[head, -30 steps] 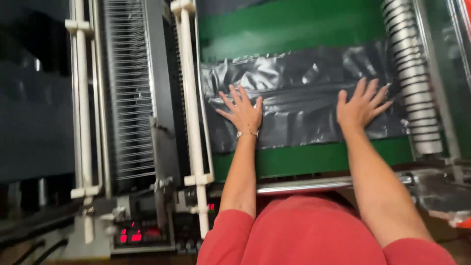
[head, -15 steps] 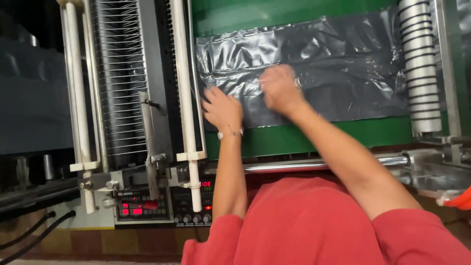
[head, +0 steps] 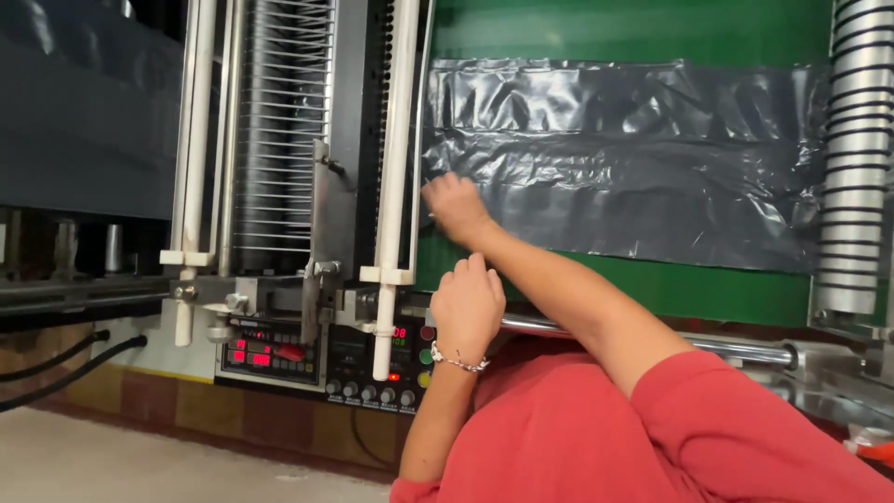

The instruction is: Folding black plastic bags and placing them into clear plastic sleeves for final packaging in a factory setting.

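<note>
Nearest the camera is the person's red shirt (head: 596, 438), both sleeves reaching forward toward a machine. The left hand (head: 467, 303), with a thin bracelet (head: 456, 361) at the wrist, hangs curled into a loose fist just in front of the control panel (head: 326, 349) with its red lit digits and row of knobs; its fingers are folded together and grip nothing that shows. The right arm crosses over it, so the right hand (head: 453, 207) lands at the left edge of the black plastic sheet (head: 633, 168). Its fingers look bunched at that edge, apparently pinching the film, though the pinch itself is hidden behind the knuckles. The sheet lies flat and wrinkled on the green belt (head: 652, 279), spanning from the white upright rails (head: 396, 140) on the left to the ribbed roller (head: 852, 158) on the right. Beyond the rails stands a rack of thin metal rods (head: 279, 121).
</note>
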